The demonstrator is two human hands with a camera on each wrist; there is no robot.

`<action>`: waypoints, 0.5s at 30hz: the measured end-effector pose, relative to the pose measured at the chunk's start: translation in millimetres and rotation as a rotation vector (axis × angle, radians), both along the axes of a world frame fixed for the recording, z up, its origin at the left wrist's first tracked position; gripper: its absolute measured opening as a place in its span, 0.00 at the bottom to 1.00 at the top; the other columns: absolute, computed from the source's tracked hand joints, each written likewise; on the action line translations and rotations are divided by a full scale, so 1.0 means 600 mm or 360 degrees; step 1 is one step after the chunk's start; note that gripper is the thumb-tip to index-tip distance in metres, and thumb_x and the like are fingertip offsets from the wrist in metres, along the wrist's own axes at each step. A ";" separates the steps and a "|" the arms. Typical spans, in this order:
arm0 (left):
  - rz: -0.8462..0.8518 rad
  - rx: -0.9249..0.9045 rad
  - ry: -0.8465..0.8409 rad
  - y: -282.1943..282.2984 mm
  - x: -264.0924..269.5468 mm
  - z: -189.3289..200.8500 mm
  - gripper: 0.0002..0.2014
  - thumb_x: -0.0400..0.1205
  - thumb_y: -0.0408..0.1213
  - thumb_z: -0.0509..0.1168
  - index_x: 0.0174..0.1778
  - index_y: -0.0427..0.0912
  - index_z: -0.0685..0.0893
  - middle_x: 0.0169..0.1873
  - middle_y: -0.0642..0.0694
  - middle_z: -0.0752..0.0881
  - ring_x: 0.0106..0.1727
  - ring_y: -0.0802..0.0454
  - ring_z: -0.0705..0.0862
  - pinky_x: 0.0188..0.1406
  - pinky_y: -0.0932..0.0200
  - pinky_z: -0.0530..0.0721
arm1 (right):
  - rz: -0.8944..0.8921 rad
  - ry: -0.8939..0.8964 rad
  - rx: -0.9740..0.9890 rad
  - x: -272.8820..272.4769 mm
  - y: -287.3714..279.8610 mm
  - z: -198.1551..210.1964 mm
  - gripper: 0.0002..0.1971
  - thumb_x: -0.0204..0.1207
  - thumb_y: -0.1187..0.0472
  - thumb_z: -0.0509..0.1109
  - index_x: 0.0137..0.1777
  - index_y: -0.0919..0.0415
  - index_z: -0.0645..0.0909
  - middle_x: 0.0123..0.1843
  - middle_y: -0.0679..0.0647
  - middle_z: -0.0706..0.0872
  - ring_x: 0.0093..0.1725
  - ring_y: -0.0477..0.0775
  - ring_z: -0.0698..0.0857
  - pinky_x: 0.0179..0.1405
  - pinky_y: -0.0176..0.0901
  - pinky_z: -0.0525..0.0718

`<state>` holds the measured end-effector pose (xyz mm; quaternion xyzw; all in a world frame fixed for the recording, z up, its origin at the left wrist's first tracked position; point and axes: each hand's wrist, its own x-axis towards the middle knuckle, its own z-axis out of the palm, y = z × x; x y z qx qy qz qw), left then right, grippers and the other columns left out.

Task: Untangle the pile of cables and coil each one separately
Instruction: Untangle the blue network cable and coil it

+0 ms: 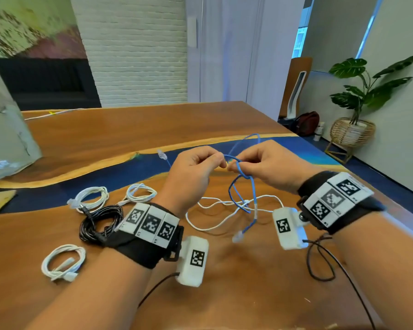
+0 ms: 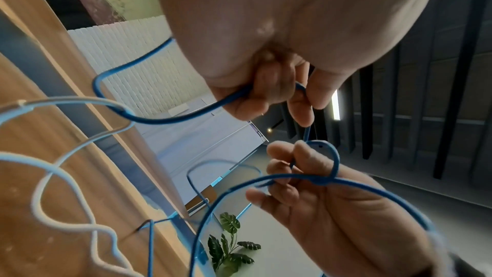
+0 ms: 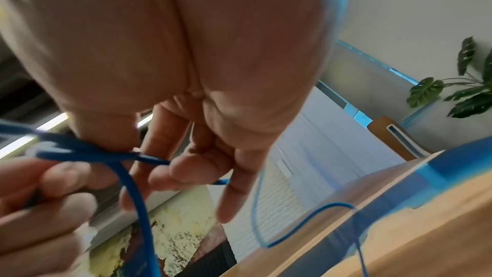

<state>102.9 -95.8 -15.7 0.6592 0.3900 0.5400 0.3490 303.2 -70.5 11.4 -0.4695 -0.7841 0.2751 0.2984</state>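
Note:
Both hands hold a thin blue cable up above the table. My left hand pinches a strand of it by a knot, and my right hand pinches the strand beside it. In the left wrist view the knot sits against the right hand's fingers. The blue cable's loops hang down into a loose white cable that lies on the table below. One clear plug dangles low and another sticks out beyond the left hand.
Three coiled white cables and a coiled black cable lie on the wooden table at the left. A grey bag stands far left. A potted plant is on the floor at right.

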 end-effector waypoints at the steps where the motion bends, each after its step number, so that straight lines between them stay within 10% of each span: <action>1: -0.0003 0.0015 -0.0025 -0.007 0.001 0.000 0.13 0.82 0.43 0.65 0.36 0.41 0.88 0.23 0.42 0.70 0.28 0.36 0.66 0.28 0.46 0.65 | 0.0016 0.0088 -0.0039 0.005 0.000 -0.001 0.06 0.77 0.57 0.79 0.50 0.57 0.95 0.44 0.55 0.95 0.44 0.47 0.89 0.52 0.51 0.87; 4: 0.0009 0.0010 -0.0161 -0.015 0.005 -0.002 0.12 0.81 0.41 0.66 0.35 0.40 0.87 0.21 0.46 0.70 0.26 0.36 0.63 0.26 0.41 0.62 | 0.0096 0.0608 -0.0261 0.021 0.006 -0.002 0.14 0.71 0.59 0.72 0.52 0.65 0.93 0.47 0.63 0.91 0.44 0.56 0.86 0.53 0.47 0.88; 7: 0.0153 -0.0040 -0.0277 -0.001 -0.016 -0.004 0.13 0.87 0.32 0.64 0.37 0.42 0.88 0.19 0.57 0.76 0.26 0.50 0.68 0.27 0.58 0.68 | 0.0041 0.0928 -0.0441 0.046 0.014 0.002 0.19 0.72 0.64 0.65 0.57 0.75 0.88 0.39 0.55 0.85 0.37 0.51 0.75 0.48 0.47 0.85; 10: 0.0257 -0.0165 -0.0209 0.017 -0.042 -0.015 0.14 0.88 0.34 0.65 0.41 0.48 0.92 0.26 0.62 0.84 0.35 0.59 0.79 0.42 0.62 0.75 | -0.0150 0.0402 -0.0126 0.063 0.016 0.001 0.10 0.82 0.68 0.71 0.52 0.54 0.93 0.36 0.42 0.91 0.37 0.41 0.84 0.50 0.51 0.85; 15: 0.0323 -0.0222 -0.0101 0.018 -0.039 -0.030 0.10 0.88 0.37 0.66 0.47 0.48 0.93 0.33 0.67 0.88 0.39 0.72 0.82 0.47 0.65 0.77 | -0.0379 -0.0065 0.0127 0.052 0.016 0.005 0.11 0.83 0.46 0.73 0.43 0.44 0.94 0.33 0.58 0.84 0.32 0.44 0.76 0.40 0.49 0.78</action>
